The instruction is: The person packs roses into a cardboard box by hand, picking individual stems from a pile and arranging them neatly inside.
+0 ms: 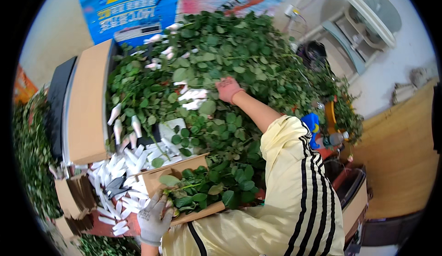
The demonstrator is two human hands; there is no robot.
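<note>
My left hand (155,220), in a whitish-grey glove, is at the near edge of the table with its fingers and thumb around the bud end of a small bunch of leafy roses (212,188). The bunch lies on a folded cardboard sheet (177,167), its leaves pointing right. My right hand (228,90), in a pink glove, reaches into a big heap of leafy rose stems (244,44). Its fingers are curled down among the leaves, and what they hold is hidden. Just left of it lie several rose heads in white sleeves (194,98).
Loose white sleeves (124,168) are piled at the left, beside a stack of cardboard pieces (73,196). A tall cardboard box (90,102) stands behind them. At the right are a blue object (311,126), a plastic bottle (335,139) and a white high chair (363,30).
</note>
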